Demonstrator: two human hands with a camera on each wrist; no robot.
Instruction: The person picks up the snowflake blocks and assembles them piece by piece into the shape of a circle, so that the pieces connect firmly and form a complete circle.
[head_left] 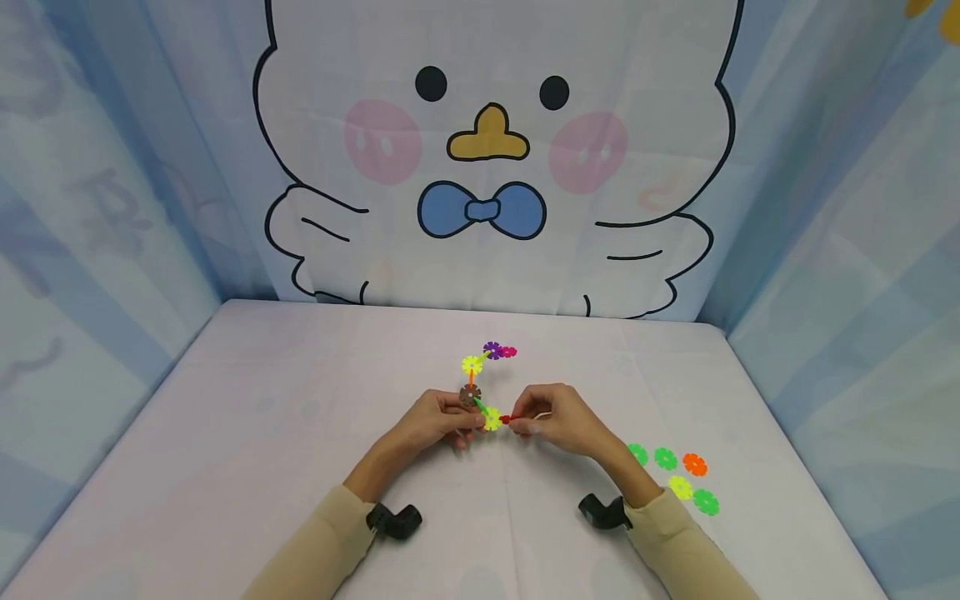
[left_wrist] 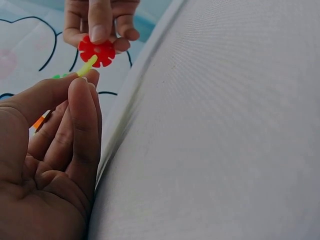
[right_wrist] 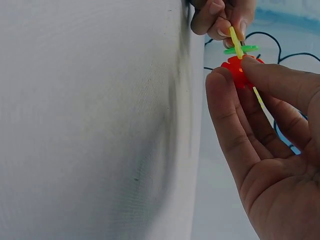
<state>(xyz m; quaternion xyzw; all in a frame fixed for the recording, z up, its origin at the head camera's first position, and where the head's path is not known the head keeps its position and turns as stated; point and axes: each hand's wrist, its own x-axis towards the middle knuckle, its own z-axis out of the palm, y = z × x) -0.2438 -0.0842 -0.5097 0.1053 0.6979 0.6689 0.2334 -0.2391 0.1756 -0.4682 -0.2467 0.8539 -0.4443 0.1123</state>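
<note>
My left hand [head_left: 435, 419] pinches the yellow notched disc [head_left: 492, 419] at the near end of a chain of flower-shaped snap discs. From it the chain runs away from me through a green disc [head_left: 481, 406], a brown disc [head_left: 470, 395], an orange one seen edge-on, another yellow disc [head_left: 472, 364], a purple disc [head_left: 492, 351] and a pink disc [head_left: 509, 352]. A red disc [left_wrist: 96, 52] is pinched between the thumb and fingers of my right hand [head_left: 558, 417]. Its edge meets the yellow disc's edge; how deep the slots engage I cannot tell.
Several loose discs lie on the white table [head_left: 300, 417] by my right forearm: green [head_left: 665, 458], orange [head_left: 695, 464], yellow [head_left: 680, 487] and another green [head_left: 706, 502]. One more green disc [head_left: 637, 453] is partly behind the forearm. A printed curtain [head_left: 483, 267] hangs behind the table.
</note>
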